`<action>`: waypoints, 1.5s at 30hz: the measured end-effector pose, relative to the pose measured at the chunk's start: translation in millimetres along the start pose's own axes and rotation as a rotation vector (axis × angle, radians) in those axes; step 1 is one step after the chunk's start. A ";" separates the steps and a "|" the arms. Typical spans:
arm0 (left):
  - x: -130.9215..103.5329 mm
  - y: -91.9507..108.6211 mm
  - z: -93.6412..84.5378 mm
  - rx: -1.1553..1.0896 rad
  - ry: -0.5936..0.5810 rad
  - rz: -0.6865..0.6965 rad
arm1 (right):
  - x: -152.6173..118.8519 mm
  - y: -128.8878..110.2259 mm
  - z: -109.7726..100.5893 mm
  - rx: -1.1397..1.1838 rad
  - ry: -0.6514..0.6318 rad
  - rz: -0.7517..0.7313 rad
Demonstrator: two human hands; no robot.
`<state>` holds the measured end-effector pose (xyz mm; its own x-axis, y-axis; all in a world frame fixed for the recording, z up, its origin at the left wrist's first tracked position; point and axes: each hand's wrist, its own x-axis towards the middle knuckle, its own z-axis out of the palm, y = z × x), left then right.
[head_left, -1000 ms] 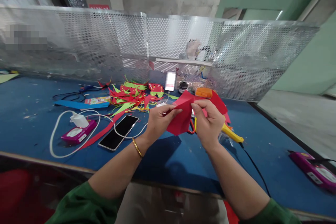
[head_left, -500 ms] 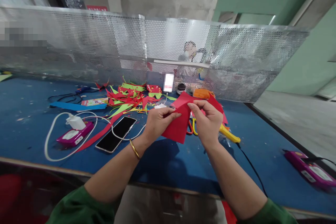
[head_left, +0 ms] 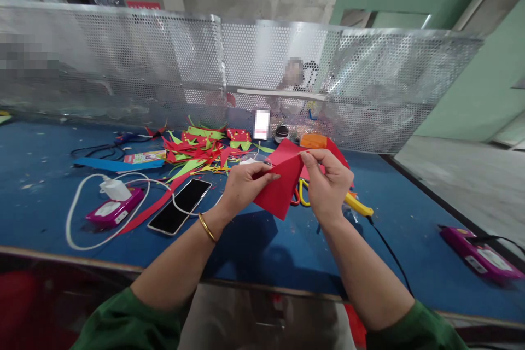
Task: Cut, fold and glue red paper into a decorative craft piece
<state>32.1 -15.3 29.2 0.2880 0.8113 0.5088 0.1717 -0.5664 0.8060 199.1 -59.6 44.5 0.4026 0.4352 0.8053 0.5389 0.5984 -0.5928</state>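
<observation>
Left of the fingers lies a dark phone (head_left: pixel 174 213), probably there to leave both hands room. The left hand (head_left: pixel 241 188) pinches one side of the red sheet (head_left: pixel 282 188), which hangs between both hands above the blue table (head_left: pixel 406 202). The right hand (head_left: pixel 329 186) nips its upper edge, seemingly to keep it taut. Right of those fingers rests a yellow corded tool (head_left: pixel 361 206), likely for easy reach.

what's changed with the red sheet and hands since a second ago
The red sheet now hangs nearer the person; the right hand has moved slightly right, showing more of the yellow loop handle. Nothing was let go: it and the left hand still pinch the sheet. The black phone and paper scraps stayed put.
</observation>
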 end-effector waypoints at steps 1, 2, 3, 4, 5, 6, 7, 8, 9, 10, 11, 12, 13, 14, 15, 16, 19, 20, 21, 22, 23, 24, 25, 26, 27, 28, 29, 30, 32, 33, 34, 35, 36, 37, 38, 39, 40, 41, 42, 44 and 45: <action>0.1 -0.2 -0.2 -0.001 0.009 0.004 | 0.5 -0.1 0.4 0.017 -0.008 0.018; 0.2 -0.4 -0.2 0.002 0.019 0.012 | 1.0 -0.2 0.8 0.035 -0.020 0.040; 0.3 -0.5 0.0 0.008 0.024 0.022 | 1.2 -0.3 0.9 0.049 -0.030 0.059; 0.4 -0.7 0.1 0.016 0.022 0.033 | 1.3 -0.4 0.8 0.056 -0.036 0.070; 0.6 -0.9 0.2 0.023 0.016 0.042 | 1.3 -0.3 0.5 0.055 -0.036 0.067; 1.0 -1.3 0.2 0.029 0.007 0.048 | 1.2 -0.1 -0.1 0.049 -0.030 0.054; 1.6 -1.9 -0.1 0.038 -0.002 0.049 | 1.3 0.4 -0.8 0.044 -0.017 0.037; 2.4 -2.7 -0.7 0.049 -0.011 0.044 | 1.7 1.1 -1.6 0.046 0.005 0.023; 3.4 -3.7 -1.4 0.065 -0.020 0.038 | 2.4 2.1 -2.3 0.053 0.038 0.020; 4.6 -4.9 -2.4 0.083 -0.028 0.030 | 3.6 3.3 -2.9 0.064 0.074 0.032; 5.9 -6.1 -3.5 0.100 -0.032 0.021 | 5.2 4.8 -3.3 0.081 0.103 0.058; 7.3 -7.3 -4.6 0.106 -0.030 0.011 | 7.0 6.5 -3.4 0.103 0.110 0.094; 8.6 -8.3 -5.7 0.096 -0.023 -0.005 | 8.8 8.3 -3.2 0.125 0.080 0.137; 9.8 -9.1 -6.7 0.066 -0.014 -0.026 | 10.2 10.3 -2.5 0.144 0.008 0.184; 10.9 -9.7 -7.5 0.021 -0.003 -0.053 | 11.0 12.4 -1.5 0.162 -0.090 0.228; 11.8 -10.1 -8.2 -0.037 0.012 -0.085 | 11.2 14.7 -0.1 0.174 -0.195 0.266; 13.8 -11.3 -8.5 -0.198 0.066 -0.175 | 7.5 22.3 4.8 0.166 -0.380 0.321; 14.1 -11.6 -8.1 -0.234 0.080 -0.199 | 5.6 25.1 6.4 0.157 -0.390 0.323; 14.3 -12.0 -7.4 -0.259 0.087 -0.220 | 3.7 27.9 7.8 0.146 -0.387 0.324; 14.4 -12.3 -6.7 -0.274 0.084 -0.238 | 2.1 30.6 9.0 0.134 -0.380 0.323; 14.4 -12.6 -6.0 -0.283 0.079 -0.252 | 0.8 33.1 10.1 0.122 -0.373 0.321; 14.5 -12.9 -5.4 -0.289 0.079 -0.262 | -0.1 35.4 11.1 0.111 -0.372 0.316; 14.6 -13.3 -5.1 -0.295 0.088 -0.268 | -0.7 37.4 12.0 0.101 -0.381 0.309; 14.8 -13.9 -5.1 -0.304 0.106 -0.271 | -1.1 39.1 12.8 0.089 -0.398 0.298; 15.3 -14.9 -5.3 -0.317 0.130 -0.273 | -1.4 40.3 13.4 0.072 -0.420 0.281; 15.9 -16.3 -5.6 -0.332 0.151 -0.274 | -1.6 41.1 13.9 0.049 -0.441 0.260; 16.7 -17.9 -6.0 -0.345 0.165 -0.277 | -1.7 41.4 14.0 0.016 -0.457 0.232; 17.6 -19.6 -6.3 -0.353 0.168 -0.281 | -1.7 41.2 13.9 -0.026 -0.462 0.198; 18.9 -22.5 -6.7 -0.354 0.167 -0.277 | -1.9 39.5 12.6 -0.134 -0.433 0.109; 19.2 -23.2 -6.7 -0.327 0.199 -0.257 | -2.2 38.2 11.7 -0.193 -0.410 0.057; 19.1 -23.1 -6.6 -0.280 0.256 -0.226 | -2.7 36.7 10.9 -0.249 -0.388 0.001; 18.5 -22.3 -6.4 -0.223 0.322 -0.189 | -3.6 35.3 10.2 -0.299 -0.376 -0.055; 17.5 -20.8 -6.1 -0.171 0.373 -0.154 | -5.0 34.2 9.7 -0.340 -0.376 -0.109; 16.2 -18.8 -5.5 -0.139 0.389 -0.124 | -6.8 33.5 9.6 -0.372 -0.387 -0.159; 14.8 -16.6 -4.7 -0.142 0.362 -0.107 | -9.0 33.4 9.8 -0.398 -0.406 -0.203; 13.4 -14.3 -3.5 -0.186 0.303 -0.108 | -11.4 34.0 10.3 -0.419 -0.425 -0.242; 12.1 -12.4 -2.1 -0.253 0.236 -0.124 | -13.8 35.3 11.0 -0.436 -0.440 -0.273; 11.3 -10.9 -0.5 -0.328 0.185 -0.163 | -16.1 37.0 11.8 -0.450 -0.451 -0.297; 10.8 -10.1 1.2 -0.396 0.156 -0.220 | -18.0 39.2 12.7 -0.461 -0.456 -0.314; 11.0 -10.5 4.4 -0.497 0.141 -0.351 | -20.5 43.4 14.5 -0.471 -0.460 -0.329; 11.6 -11.4 5.6 -0.530 0.138 -0.404 | -21.2 45.0 15.3 -0.471 -0.461 -0.331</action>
<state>38.8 -0.2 24.2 0.1694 0.9752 0.1422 -0.2540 -0.0962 0.9624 203.5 -31.6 0.9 -0.1321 0.5824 0.8021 0.8808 0.4401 -0.1744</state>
